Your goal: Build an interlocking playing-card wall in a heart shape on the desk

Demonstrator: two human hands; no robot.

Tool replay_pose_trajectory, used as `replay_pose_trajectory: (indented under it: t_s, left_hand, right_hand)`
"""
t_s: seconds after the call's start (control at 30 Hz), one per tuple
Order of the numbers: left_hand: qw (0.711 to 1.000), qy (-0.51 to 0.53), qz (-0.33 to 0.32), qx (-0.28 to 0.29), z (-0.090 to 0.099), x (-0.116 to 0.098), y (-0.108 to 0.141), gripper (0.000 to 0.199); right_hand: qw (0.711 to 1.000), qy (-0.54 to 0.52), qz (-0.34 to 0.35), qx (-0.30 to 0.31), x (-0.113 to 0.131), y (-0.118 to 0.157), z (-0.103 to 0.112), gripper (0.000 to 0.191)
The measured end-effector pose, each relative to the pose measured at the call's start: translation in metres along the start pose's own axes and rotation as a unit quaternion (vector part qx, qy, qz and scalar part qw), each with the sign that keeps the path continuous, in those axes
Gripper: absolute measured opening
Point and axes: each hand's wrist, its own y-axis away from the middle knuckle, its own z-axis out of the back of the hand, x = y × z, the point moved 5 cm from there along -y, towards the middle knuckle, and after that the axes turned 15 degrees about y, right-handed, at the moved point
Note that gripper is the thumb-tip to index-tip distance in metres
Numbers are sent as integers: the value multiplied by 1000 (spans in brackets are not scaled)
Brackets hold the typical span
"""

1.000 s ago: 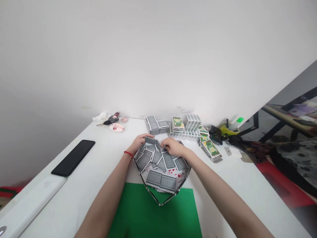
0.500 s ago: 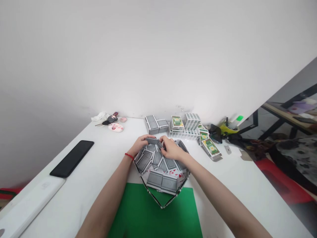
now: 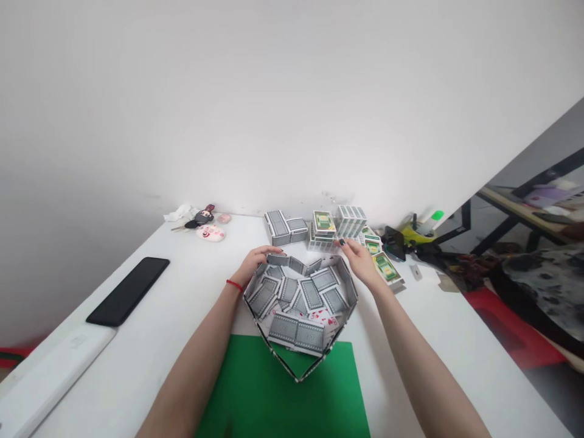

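Observation:
A heart-shaped frame (image 3: pixel 350 286) of grey-and-white folded playing cards stands in the middle, its point towards me. Inside lie several grey-backed playing cards (image 3: pixel 311 294), some joined in pairs, with red-suited faces among them. My left hand (image 3: pixel 253 266), with a red string at the wrist, is closed on the frame's back left wall; its thumb is hidden. Just outside the back right wall is my right hand (image 3: pixel 360 263), fingers stretched out and nothing seen in them. Whether it touches the wall I cannot tell. A green sheet (image 3: pixel 292 404) lies partly under the frame.
Card stacks (image 3: pixel 279 228) and card boxes (image 3: pixel 323 222) stand along the wall. More green boxes (image 3: pixel 385 267) lie to their right, beside a yellow holder (image 3: pixel 413 236). Leftward are a black phone (image 3: pixel 128 291), a long white case (image 3: pixel 57 377), keys (image 3: pixel 201 218) and a pink-patterned mouse (image 3: pixel 210 232).
My right hand has let go of the frame's back middle part and moved right, outside the wall. My left hand stays at the back left. The view has shifted slightly.

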Motion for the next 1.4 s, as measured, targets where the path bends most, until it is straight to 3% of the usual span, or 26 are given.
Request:
replay_pose_trajectory:
  t_s: [0.13,0.3,0.47,0.77,1.2,1.3,1.4]
  left_hand:
    - [1000,-26,-17,6,-2,-2,-1,45]
    - [999,-20,-22,20,-4,-2,-1,46]
    - [996,-78,-44,25,-3,-5,1,42]
    - [991,-115,-63,23,-5,-11,6,38]
    - [997,-58,25,-37,11,-3,13,38]
    - [997,-71,32,-20,13,-6,18,40]
    - [993,-108,18,44,4,-22,21,44]
  right_hand:
    - [985,-126,-82,81,-28,14,-19,43]
    - [971,-185,-76,129,-24,15,-43,43]
    - [972,-162,-58,160,-21,10,-45,43]
    - [981,-124,-44,140,-22,9,-45,41]
    - [988,-80,-45,122,-28,8,-45,32]
    - [993,-43,-28,104,-28,8,-44,31]
    - [995,-13,-14,95,-27,8,-41,28]
